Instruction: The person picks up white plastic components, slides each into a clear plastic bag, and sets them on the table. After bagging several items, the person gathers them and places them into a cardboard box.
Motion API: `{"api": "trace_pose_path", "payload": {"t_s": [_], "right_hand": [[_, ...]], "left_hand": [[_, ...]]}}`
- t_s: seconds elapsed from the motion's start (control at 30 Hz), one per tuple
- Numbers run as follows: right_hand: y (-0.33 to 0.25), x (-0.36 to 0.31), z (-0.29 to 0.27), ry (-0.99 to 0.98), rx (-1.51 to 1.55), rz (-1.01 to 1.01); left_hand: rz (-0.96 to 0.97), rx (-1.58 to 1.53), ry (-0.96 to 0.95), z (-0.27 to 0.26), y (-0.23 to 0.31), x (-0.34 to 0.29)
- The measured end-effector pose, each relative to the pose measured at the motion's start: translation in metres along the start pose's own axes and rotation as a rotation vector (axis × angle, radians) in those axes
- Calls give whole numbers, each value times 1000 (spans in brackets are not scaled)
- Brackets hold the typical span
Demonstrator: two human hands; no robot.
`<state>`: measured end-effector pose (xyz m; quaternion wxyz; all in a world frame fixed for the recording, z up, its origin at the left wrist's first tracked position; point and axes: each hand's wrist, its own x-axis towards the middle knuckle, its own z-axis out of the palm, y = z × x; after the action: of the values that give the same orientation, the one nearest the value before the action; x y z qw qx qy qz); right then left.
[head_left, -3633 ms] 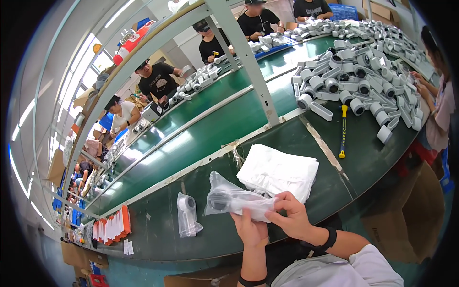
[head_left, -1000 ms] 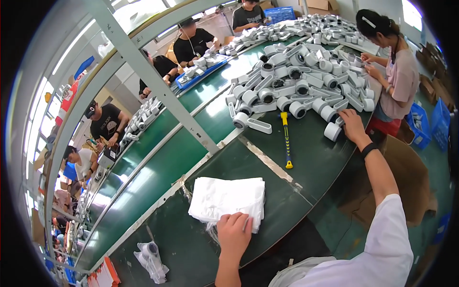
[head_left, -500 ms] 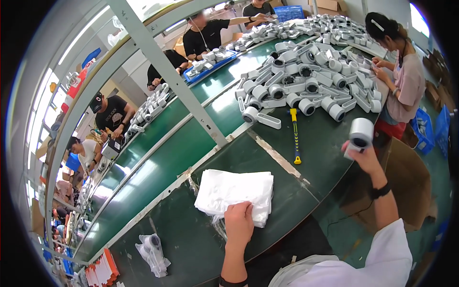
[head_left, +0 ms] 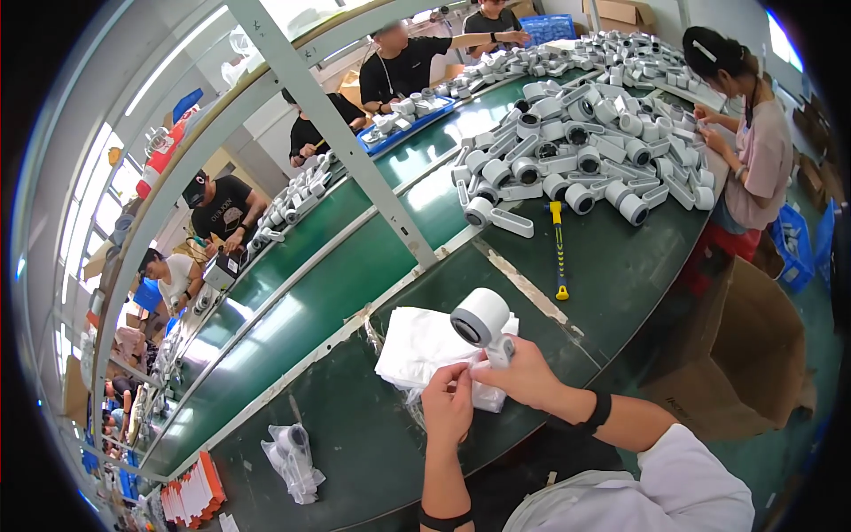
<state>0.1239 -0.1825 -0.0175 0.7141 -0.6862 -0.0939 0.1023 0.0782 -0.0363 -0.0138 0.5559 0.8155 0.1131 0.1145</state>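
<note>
In the head view, a bright workshop, with a glossy green conveyor belt [head_left: 328, 270] beyond a dark green worktable [head_left: 363, 390] and a pale metal post [head_left: 341, 146] between. To the far right, a heap of white-and-grey plastic parts [head_left: 585, 155]; nearer, a yellow-and-blue hammer [head_left: 559, 253] lying apart. To the near left, a clear plastic bag with a similar part inside [head_left: 294, 463]. In the middle, just above a flat stack of thin white plastic sheets or bags [head_left: 409, 346], one white plastic cylinder with a dark-ringed end and a slim grey arm [head_left: 481, 316]. Gripped by that arm in the right hand [head_left: 525, 377], with a closed hold and nothing beneath the cylinder. Close against it, the left hand [head_left: 448, 403], with fingertips drawn together; impossible to tell whether pinched on film or on nothing. Likeliest trouble: a twist or slip of the cylinder, because of a hold at one end only, and then a scuff on the worktable. Also possible: several layers dragged askew together, through cling, or thin film torn, through too hard a pull.
</note>
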Motion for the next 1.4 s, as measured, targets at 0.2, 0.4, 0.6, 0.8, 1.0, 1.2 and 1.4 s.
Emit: {"api": "trace_pose_path", "payload": {"t_s": [0.2, 0.4, 0.6, 0.8, 1.0, 1.2, 1.4], "right_hand": [[9, 9, 12, 47, 18, 22], [13, 7, 1, 176, -127, -39], [1, 0, 7, 50, -51, -81], [2, 9, 6, 31, 17, 2], [1, 4, 7, 39, -2, -13], [-5, 8, 11, 50, -55, -5], [6, 8, 5, 96, -6, -28]], "left_hand": [[-36, -38, 27, -2, -2, -2], [-60, -247, 190, -4, -7, 1], [-91, -219, 53, -2, -5, -2], [-74, -201, 50, -1, -6, -2], [-84, -237, 44, 0, -6, -3], [-57, -208, 35, -2, -9, -1], [-80, -278, 60, -2, -5, -1]]}}
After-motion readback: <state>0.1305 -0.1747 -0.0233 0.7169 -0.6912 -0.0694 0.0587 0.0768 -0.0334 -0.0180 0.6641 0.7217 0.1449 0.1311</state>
